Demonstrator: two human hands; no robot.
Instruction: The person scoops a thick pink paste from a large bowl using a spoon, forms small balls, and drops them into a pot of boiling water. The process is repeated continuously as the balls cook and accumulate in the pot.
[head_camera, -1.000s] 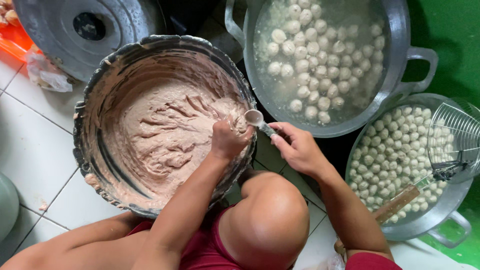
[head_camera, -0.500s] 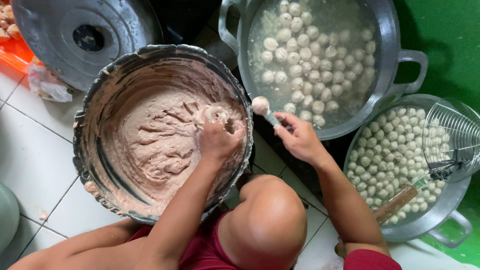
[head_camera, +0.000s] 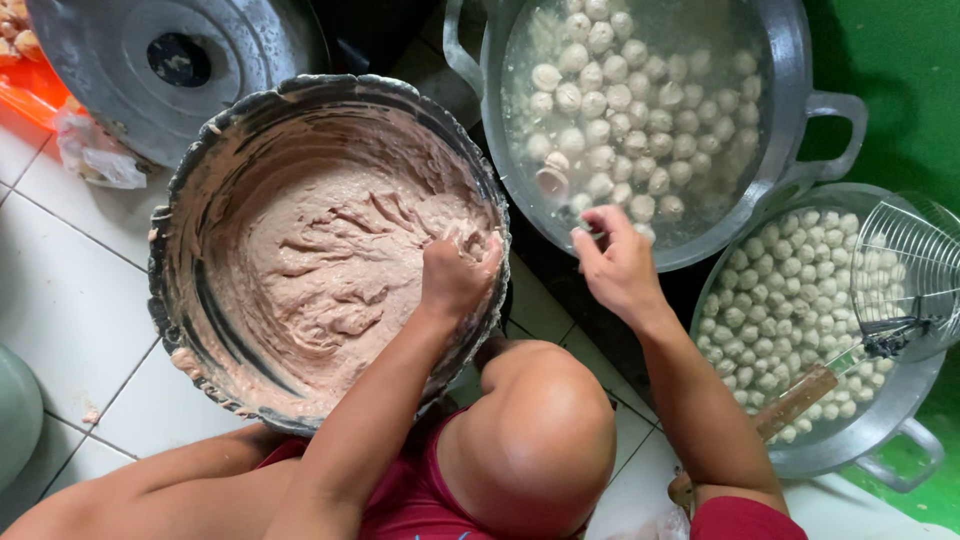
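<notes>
Pink-brown meat paste (head_camera: 320, 290) squeezed in left hand (head_camera: 457, 275), fingers clenched, inside the dented round metal basin (head_camera: 165, 250). Right hand (head_camera: 617, 262) at rim of grey water-filled pot (head_camera: 800, 120) of pale meatballs (head_camera: 600, 110), fingers curled; contents hidden.

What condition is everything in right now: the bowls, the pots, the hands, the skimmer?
Mixing bowl: partly full of pinkish-brown paste, walls smeared.
Left hand: closed in a fist, sunk in the paste.
Right hand: over the big pot's near rim, fingers curled; any spoon is hidden.
Big pot: full of cloudy water with pale balls floating.
Smaller pot: heaped with balls.
Wire skimmer: resting on the smaller pot, empty.
Lid: off, lying flat.
</notes>
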